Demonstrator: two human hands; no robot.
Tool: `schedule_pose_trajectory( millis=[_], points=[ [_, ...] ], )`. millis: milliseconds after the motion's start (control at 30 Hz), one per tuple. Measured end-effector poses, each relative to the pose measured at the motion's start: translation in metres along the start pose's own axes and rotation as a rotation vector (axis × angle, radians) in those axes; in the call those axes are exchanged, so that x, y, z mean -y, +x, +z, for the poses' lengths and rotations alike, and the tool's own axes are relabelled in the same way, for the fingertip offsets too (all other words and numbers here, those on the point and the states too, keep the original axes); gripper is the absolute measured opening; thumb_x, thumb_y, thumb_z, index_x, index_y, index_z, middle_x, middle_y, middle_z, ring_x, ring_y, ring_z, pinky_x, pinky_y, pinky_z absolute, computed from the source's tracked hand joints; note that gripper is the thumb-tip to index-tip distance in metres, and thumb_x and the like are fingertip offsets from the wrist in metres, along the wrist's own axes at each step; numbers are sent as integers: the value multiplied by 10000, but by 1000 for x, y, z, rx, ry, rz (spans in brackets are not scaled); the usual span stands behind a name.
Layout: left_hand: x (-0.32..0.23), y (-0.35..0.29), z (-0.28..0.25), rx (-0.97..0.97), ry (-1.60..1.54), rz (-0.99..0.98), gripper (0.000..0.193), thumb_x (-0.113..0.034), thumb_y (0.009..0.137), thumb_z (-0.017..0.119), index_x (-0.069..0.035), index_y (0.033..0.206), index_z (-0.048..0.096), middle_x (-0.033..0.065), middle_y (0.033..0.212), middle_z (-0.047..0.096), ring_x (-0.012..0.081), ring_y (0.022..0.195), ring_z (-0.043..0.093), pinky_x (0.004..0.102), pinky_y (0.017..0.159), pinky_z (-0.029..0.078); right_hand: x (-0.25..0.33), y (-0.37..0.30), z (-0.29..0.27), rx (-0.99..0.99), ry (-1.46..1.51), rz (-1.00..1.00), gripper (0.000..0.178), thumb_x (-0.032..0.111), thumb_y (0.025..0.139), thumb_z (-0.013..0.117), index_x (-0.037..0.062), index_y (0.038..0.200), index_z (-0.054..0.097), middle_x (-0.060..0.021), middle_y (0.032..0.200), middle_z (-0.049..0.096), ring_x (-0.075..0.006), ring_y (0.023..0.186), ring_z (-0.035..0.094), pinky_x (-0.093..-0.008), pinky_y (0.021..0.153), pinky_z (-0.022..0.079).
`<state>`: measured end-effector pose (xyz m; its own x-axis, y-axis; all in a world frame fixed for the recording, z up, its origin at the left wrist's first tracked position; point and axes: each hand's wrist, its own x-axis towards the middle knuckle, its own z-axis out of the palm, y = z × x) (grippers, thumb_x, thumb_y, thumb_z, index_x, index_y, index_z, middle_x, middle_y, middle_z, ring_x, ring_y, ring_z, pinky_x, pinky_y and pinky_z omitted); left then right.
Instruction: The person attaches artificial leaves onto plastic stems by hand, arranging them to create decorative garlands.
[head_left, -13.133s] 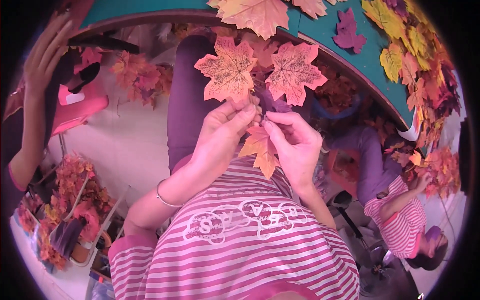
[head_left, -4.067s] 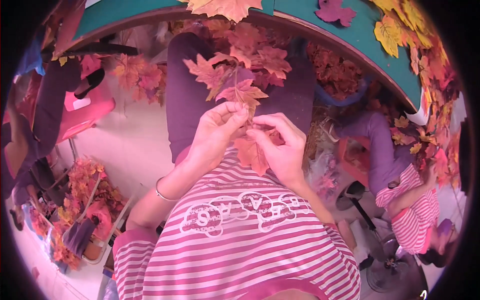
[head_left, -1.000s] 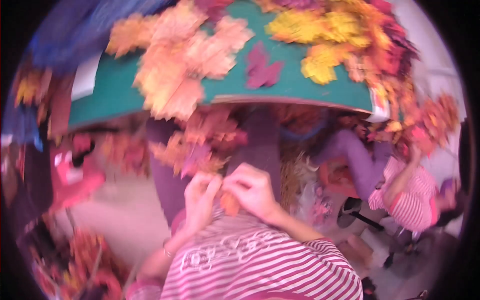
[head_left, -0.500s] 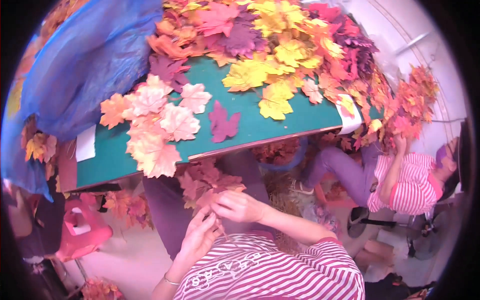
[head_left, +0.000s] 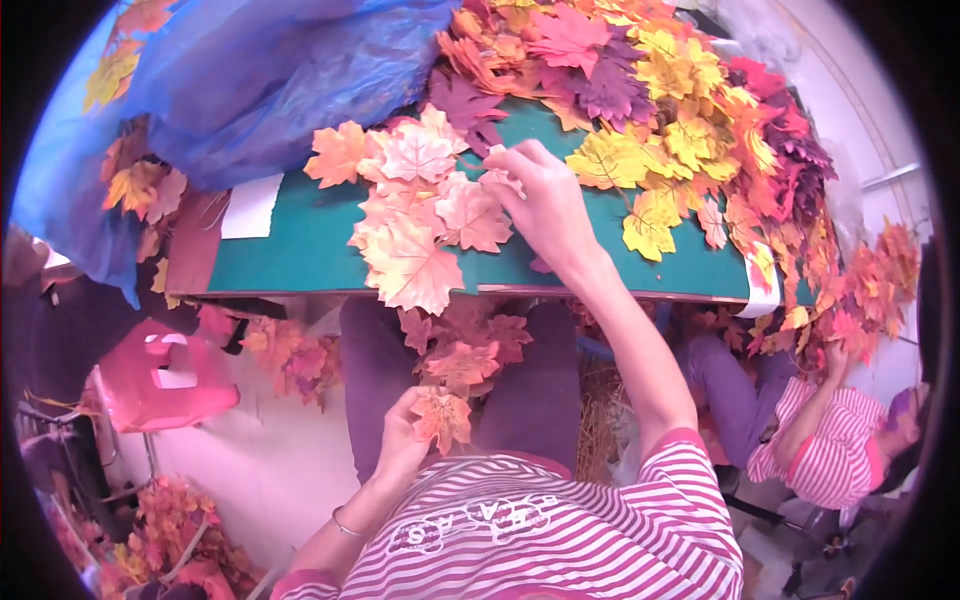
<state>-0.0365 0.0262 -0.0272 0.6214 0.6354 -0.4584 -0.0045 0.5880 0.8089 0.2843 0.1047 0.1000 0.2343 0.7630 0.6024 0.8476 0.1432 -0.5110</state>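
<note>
Trailing over the purple trouser legs [head_left: 535,400], the leaf bunch [head_left: 462,365] was orange-red, lobed like maple, w/ leaves overlapping. The L hand [head_left: 405,435] held its near end, fingers curled in, w/ one speckled orange leaf [head_left: 443,418] sticking out on the R side; the rest ran fwd, away from that hand, twd the table [head_left: 310,250] edge. The R hand [head_left: 540,205] was well apart, above the table, fingers bent & narrow by the pale peach leaves [head_left: 410,262]; couldn't tell if it gripped any.
</note>
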Motion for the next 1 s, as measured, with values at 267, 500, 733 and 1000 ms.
schedule_pose_trajectory(
  millis=[267,500,733,1000],
  points=[
    [-30,-13,-13,14,57,52,269,-71,963,703,-13,1212,621,80,1091,716,132,927,702,256,717,576,-30,26,4,89,-130,-17,48,86,858,699,96,904,707,-124,843,631,-338,787,667,-442,671,528],
    [-17,-8,-16,54,86,80,244,-36,981,665,-8,1220,625,91,1081,721,128,909,700,242,677,567,-9,20,-13,34,-247,-123,255,64,836,750,83,1089,722,-123,928,679,-323,822,690,-431,696,544],
    [-10,-11,-15,30,118,102,254,-40,974,684,-4,1219,629,61,1050,714,105,927,684,238,740,564,60,-9,-26,384,127,135,150,33,815,770,-2,956,732,-122,871,684,-255,753,690,-355,667,536],
    [-19,-22,-10,37,88,132,335,76,884,702,-15,1199,629,50,1043,726,118,971,681,270,863,553,46,-3,-10,101,124,99,75,25,837,740,-9,870,682,-111,928,704,-198,804,691,-326,704,546]
  ],
)
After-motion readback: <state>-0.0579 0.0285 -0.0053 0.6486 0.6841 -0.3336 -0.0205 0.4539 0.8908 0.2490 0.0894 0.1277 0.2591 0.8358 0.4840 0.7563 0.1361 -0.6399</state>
